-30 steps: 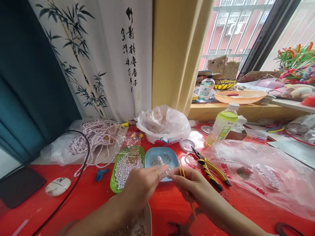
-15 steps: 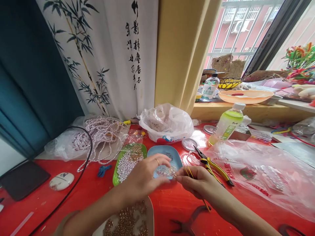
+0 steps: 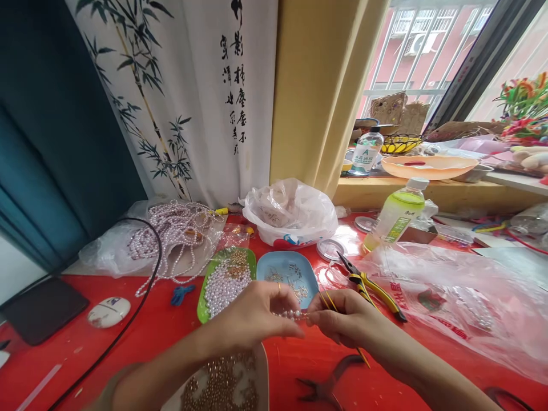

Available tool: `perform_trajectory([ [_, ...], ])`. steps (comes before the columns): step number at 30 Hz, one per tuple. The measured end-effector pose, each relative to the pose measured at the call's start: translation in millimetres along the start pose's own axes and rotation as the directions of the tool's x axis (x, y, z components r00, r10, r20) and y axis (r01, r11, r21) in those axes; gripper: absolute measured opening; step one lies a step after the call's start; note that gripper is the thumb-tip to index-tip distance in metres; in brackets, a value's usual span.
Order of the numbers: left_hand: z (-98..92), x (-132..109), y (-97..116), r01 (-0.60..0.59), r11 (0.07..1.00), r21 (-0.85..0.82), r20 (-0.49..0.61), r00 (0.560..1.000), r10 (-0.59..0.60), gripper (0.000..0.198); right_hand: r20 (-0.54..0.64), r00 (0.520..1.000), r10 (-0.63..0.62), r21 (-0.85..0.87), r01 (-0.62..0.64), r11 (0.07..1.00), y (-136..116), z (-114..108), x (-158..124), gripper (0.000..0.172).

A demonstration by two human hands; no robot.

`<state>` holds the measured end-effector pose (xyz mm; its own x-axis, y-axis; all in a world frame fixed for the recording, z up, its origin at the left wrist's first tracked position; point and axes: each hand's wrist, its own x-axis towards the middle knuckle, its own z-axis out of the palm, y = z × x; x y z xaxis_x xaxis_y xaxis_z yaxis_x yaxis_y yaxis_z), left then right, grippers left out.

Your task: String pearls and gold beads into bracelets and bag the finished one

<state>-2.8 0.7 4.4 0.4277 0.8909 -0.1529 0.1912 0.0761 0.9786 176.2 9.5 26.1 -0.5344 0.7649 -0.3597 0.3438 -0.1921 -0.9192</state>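
Observation:
My right hand (image 3: 342, 314) pinches one end of a short strand of pearly beads (image 3: 291, 314) between thumb and forefinger. Thin gold-coloured tweezers (image 3: 329, 300) are tucked in the same hand, their far end poking out below it. My left hand (image 3: 261, 314), a ring on one finger, curls loosely around the strand's other end; its thumb and fingertips stay apart, and its palm hides where the strand stops. Just behind the hands is a blue tray (image 3: 276, 260) of small metal findings. Beside it, a green tray (image 3: 202, 302) holds white and gold beads.
Yellow-and-black long-nose pliers (image 3: 377, 291) lie to the right, by a pink plastic bag (image 3: 432, 297). Dark pliers (image 3: 323, 388) and a tray of brown-gold beads (image 3: 264, 371) are near the front edge. A bottle (image 3: 398, 214) stands behind; a black cable (image 3: 149, 285) crosses the left side.
My left hand has come down and slightly toward me, and the bead strand now runs between its thumb and fingers. My right hand stays nearly in place, still with the tweezers.

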Motion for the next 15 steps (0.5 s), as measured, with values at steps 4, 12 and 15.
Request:
perform_trajectory([
  [4,1.7,-1.1,2.3,0.016,1.000,-0.021,-0.009,1.000,-0.016,0.024,0.005,0.999,-0.034,0.021,0.034,0.999,2.1,-2.1,-1.9,0.008],
  [12,1.3,0.7,-0.5,0.049,0.990,-0.130,0.001,0.999,-0.049,0.023,0.033,0.995,-0.092,0.126,0.087,0.988,4.7,-7.7,-2.2,0.022],
  [15,-0.7,0.4,2.8,0.057,0.975,-0.213,0.017,0.998,-0.054,0.025,0.001,0.995,-0.101,0.155,0.100,0.983,3.4,-9.0,-3.6,0.023],
])
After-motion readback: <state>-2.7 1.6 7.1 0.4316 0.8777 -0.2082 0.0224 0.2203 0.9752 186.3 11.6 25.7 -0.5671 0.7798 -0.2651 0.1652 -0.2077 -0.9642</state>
